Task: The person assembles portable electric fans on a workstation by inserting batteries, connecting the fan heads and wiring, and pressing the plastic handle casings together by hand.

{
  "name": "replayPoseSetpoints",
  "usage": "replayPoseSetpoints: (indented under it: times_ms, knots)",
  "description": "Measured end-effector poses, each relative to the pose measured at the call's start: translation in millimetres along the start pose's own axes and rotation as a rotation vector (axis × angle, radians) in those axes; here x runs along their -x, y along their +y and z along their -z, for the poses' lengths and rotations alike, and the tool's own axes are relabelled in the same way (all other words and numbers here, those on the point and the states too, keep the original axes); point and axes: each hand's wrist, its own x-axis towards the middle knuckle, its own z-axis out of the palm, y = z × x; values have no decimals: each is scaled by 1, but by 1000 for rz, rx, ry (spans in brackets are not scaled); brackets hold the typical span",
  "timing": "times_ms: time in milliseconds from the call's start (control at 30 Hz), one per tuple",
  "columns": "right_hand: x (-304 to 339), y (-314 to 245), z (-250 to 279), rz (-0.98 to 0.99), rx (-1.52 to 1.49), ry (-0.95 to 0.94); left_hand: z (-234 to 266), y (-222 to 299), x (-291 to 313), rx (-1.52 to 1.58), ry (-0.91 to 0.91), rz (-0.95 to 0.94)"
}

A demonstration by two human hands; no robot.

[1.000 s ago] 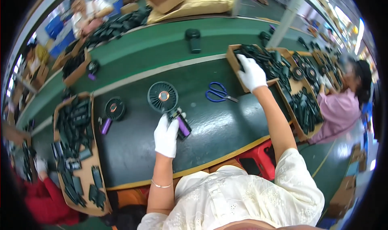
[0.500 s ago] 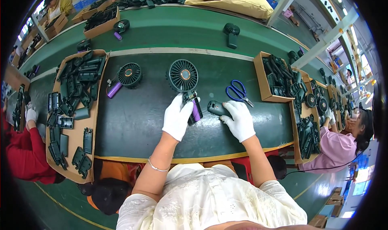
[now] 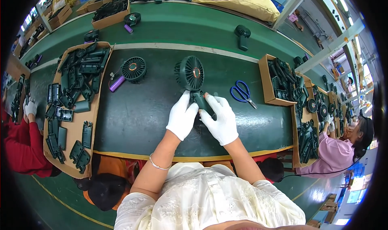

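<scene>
I grip the dark fan handle [image 3: 201,101] from both sides, left hand [image 3: 182,116] closed on it at 9 o'clock and right hand [image 3: 220,118] at 3 o'clock, with the round fan head [image 3: 189,72] standing at 12 o'clock above the tabletop [image 3: 137,112]. To seat the halves well, I judge that both hands should squeeze evenly, keeping the handle upright and clear of the blue scissors [image 3: 242,93] at 2 o'clock.

White gloves, cream embroidered blouse (short-sleeved), thin bracelet [image 3: 157,164] on left wrist.
</scene>
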Motion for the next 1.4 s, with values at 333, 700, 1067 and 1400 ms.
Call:
replayPoseSetpoints:
  times_ms: [333,700,1067,1400]
  knots:
    - [12,-10,-20,305,74,84,6,-2,-4,629,-56,86]
    - [6,20,7,-301,-661,-479,9,10,0,590,-208,27]
    - [14,17,-2,-238,-464,-348,9,2,-3,503,-301,124]
    - [10,10,13,-391,-713,-617,22,-6,-1,438,-306,82]
